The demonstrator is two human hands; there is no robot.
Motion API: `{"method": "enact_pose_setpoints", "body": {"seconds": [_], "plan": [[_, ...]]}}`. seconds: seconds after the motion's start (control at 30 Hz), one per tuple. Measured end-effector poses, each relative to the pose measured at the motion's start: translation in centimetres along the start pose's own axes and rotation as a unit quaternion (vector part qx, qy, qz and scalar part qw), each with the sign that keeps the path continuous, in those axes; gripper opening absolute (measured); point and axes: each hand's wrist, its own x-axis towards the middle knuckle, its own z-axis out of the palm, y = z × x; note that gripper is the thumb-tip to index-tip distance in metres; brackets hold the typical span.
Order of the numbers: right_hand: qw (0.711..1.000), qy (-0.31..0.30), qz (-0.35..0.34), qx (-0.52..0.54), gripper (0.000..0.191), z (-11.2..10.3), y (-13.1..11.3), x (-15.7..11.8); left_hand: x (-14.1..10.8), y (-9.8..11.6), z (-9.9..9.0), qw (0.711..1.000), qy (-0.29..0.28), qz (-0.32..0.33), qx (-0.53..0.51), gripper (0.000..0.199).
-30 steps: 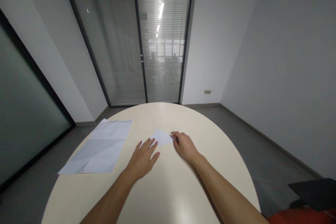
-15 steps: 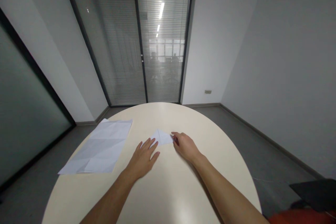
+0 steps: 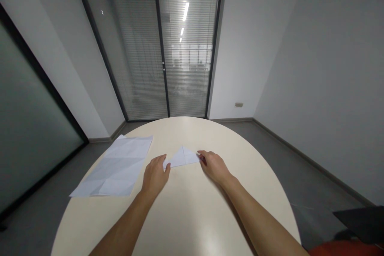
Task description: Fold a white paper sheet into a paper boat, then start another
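A small folded white paper (image 3: 183, 156), roughly triangular with its peak pointing away from me, lies on the round cream table (image 3: 186, 216). A crease runs down its middle. My left hand (image 3: 156, 174) is at the paper's left corner, thumb and fingers apart on either side of that corner. At the right corner, my right hand (image 3: 211, 165) has its thumb and fingertips closed on the paper's tip; the contact point is partly hidden by the fingers.
Larger white sheets (image 3: 115, 166) with fold creases lie at the table's left edge. Beyond the table stands a glass door with blinds (image 3: 189, 88). A dark and red object (image 3: 360, 224) is at the lower right, off the table.
My left hand has moved left from the paper's lower left part to its left corner, uncovering more of the paper. My right hand has stayed at the right corner.
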Motion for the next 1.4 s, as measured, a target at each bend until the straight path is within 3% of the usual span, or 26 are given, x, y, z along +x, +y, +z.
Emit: {"method": "enact_pose_setpoints", "body": {"seconds": [0.4,0.8,1.03,1.13,1.3,1.4], "plan": [[1.000,0.001,-0.010,0.004,0.038,0.1,0.1,0.1,0.5,-1.3,0.7,0.997,0.027,-0.033,-0.057,0.034],[1.000,0.000,-0.017,0.005,0.034,0.0,0.0,-0.1,0.6,-2.0,1.3,0.997,0.029,-0.038,-0.068,0.014],[1.000,-0.004,-0.021,0.002,0.033,-0.2,0.0,-0.1,0.6,-1.9,1.5,0.991,0.032,-0.038,-0.122,0.030],[1.000,-0.004,-0.019,0.003,0.034,0.0,0.0,-0.1,0.6,-1.8,1.4,0.991,0.031,-0.027,-0.128,0.030],[1.000,-0.005,-0.022,0.005,0.033,0.0,0.1,0.0,0.7,-1.5,0.7,0.993,0.011,0.009,-0.114,0.010],[1.000,-0.005,-0.024,0.000,0.033,-0.1,0.0,0.0,0.7,-1.1,0.0,0.995,-0.004,0.021,-0.093,0.014]]}}
